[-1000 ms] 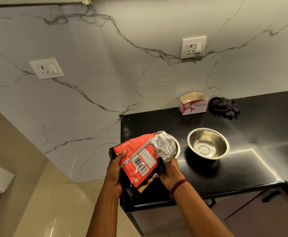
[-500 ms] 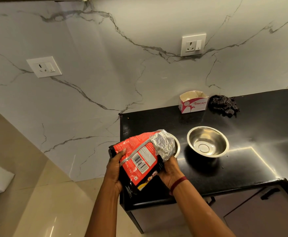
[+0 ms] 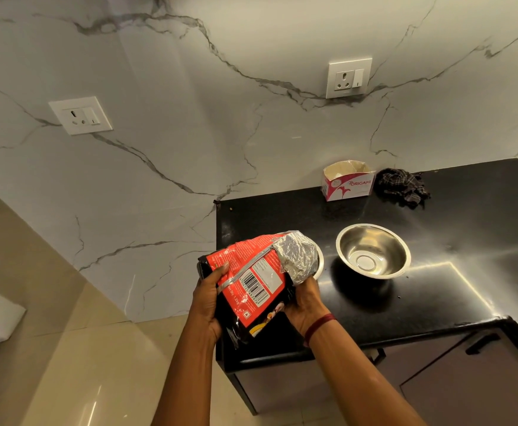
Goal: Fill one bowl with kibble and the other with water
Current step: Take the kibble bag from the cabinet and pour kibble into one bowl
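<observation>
Head view: kibble bag [image 3: 253, 279] at lower centre, tilted, foil mouth over the near bowl [image 3: 320, 260], mostly hidden. Left hand [image 3: 209, 298] fingers clenched on bag's base, right hand [image 3: 305, 301] gripping below the mouth. Bag looks soft, crinkly, slippery; hold both ends. Second bowl [image 3: 373, 251] sits empty to the right on counter [image 3: 454, 290].

Near the centre of the frame we see only a sliver of the second bowl's rim [image 3: 320, 261]; the kibble bag [image 3: 253, 282] covers the rest, so we cannot tell what is inside it. The bag's foil mouth faces away, its contents hidden. Small print on the bag is too fine to read. Both forearms run off the bottom edge. Specks on the black counter [image 3: 436, 302] are perhaps kibble.
</observation>
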